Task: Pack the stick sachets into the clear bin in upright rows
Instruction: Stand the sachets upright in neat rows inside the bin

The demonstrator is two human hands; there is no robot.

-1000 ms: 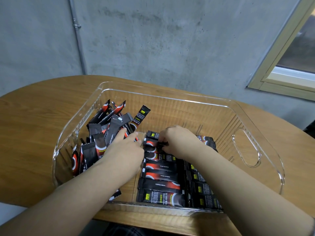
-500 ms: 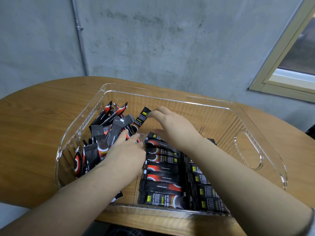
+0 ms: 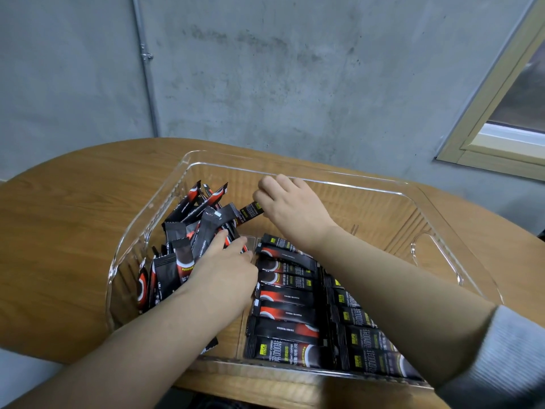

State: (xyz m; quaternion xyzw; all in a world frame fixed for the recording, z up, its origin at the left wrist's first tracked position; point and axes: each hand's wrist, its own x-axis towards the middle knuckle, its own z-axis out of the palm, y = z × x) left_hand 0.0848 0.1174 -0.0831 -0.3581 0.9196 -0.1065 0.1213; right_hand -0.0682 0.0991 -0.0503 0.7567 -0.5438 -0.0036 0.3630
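R hand pinching, L hand flat

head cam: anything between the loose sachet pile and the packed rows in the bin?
In the head view, the left hand lies between the loose pile and the packed rows; beyond its fingertips, a bare strip of the clear bin floor.

Your wooden desk spans the frame's lower half, rounded far edge; only the clear bin sits on it, center-right.

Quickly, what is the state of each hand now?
Left hand: fingers straight, resting on the loose sachets.
Right hand: pinches one sachet from the pile.
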